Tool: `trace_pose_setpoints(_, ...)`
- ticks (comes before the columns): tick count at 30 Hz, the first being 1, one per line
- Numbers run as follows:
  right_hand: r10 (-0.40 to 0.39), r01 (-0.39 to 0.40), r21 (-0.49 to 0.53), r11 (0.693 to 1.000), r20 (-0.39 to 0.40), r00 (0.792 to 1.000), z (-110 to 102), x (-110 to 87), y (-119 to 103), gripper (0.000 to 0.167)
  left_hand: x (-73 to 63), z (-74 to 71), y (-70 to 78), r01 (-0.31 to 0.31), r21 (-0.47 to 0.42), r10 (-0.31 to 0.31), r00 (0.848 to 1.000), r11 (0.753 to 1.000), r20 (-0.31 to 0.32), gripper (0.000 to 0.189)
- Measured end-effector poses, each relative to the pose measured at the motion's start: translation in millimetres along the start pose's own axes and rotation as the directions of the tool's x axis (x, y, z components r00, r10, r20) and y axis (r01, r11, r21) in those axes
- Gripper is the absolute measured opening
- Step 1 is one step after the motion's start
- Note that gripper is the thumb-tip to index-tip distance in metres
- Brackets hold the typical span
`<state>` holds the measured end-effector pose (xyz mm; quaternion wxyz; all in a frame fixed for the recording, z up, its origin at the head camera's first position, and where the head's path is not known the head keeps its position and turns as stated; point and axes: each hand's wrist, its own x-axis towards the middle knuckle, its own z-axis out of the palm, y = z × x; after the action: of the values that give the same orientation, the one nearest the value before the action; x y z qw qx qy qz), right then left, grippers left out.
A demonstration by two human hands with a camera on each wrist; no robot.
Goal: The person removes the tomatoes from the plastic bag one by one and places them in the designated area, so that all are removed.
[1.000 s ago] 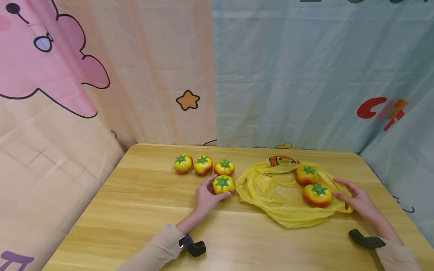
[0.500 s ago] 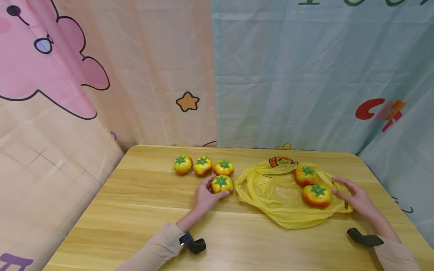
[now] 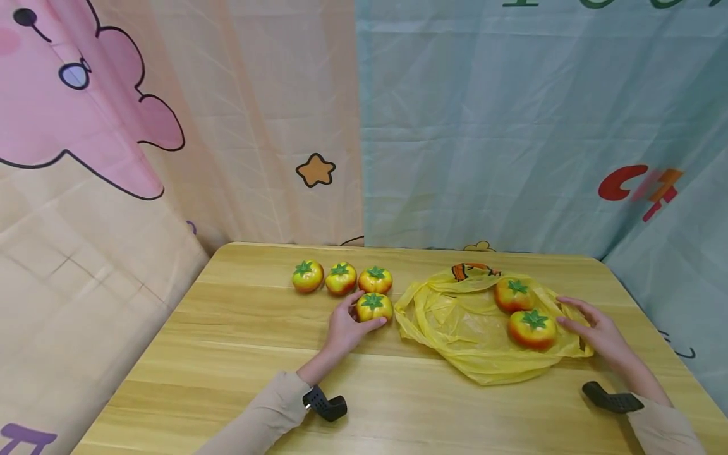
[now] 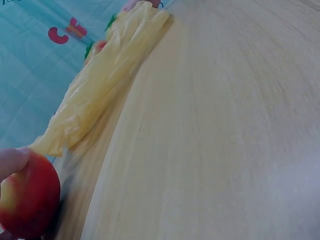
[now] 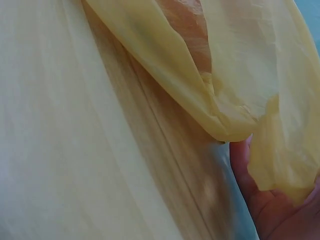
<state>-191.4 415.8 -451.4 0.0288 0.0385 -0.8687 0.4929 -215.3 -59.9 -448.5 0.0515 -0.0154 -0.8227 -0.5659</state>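
A yellow-red tomato [image 3: 374, 308] with a green star-shaped top is in my left hand [image 3: 345, 327], gripped between thumb and fingers. It is just left of a spread yellow plastic bag [image 3: 455, 363]. The left wrist view shows its red lower side [image 4: 37, 197] under my thumb. Inside the bag's right part sit two tomatoes, a front one [image 3: 533, 332] and a back one [image 3: 514, 296]. My right hand [image 3: 603, 335] holds the bag's right edge with curved fingers. Yellow film [image 5: 280, 160] hangs over my palm in the right wrist view, hiding the fingertips.
Three more tomatoes stand in a row behind my left hand: a left one [image 3: 308, 277], a middle one [image 3: 341, 279] and a right one [image 3: 375, 281]. All rest on a wooden table [image 3: 239, 341]. A printed curtain [image 3: 455, 126] hangs behind the table.
Both hands stay nearly in place. The tomato in my left hand has shifted very slightly upward in the head view; the bag and the other tomatoes look unchanged.
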Motion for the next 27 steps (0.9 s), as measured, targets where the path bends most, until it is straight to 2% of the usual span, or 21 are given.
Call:
trace_pose_setpoints(19,-0.051,0.051,0.001,0.999,-0.003,0.999,0,2.3,3,0.053,-3.3,-0.8,4.5,-0.016,-0.012,0.016,1.000,1.000,-0.005,0.069)
trace_pose_setpoints(23,-0.050,0.050,0.002,0.999,-0.005,0.999,0,2.0,4,0.053,-4.6,-0.8,7.2,-0.016,-0.050,0.014,0.999,0.999,-0.041,0.067)
trace_pose_setpoints(27,-0.050,0.050,0.008,0.999,-0.004,0.999,0,2.1,5,0.052,-5.7,-0.5,11.4,-0.047,-0.069,0.040,0.994,0.997,-0.105,0.065)
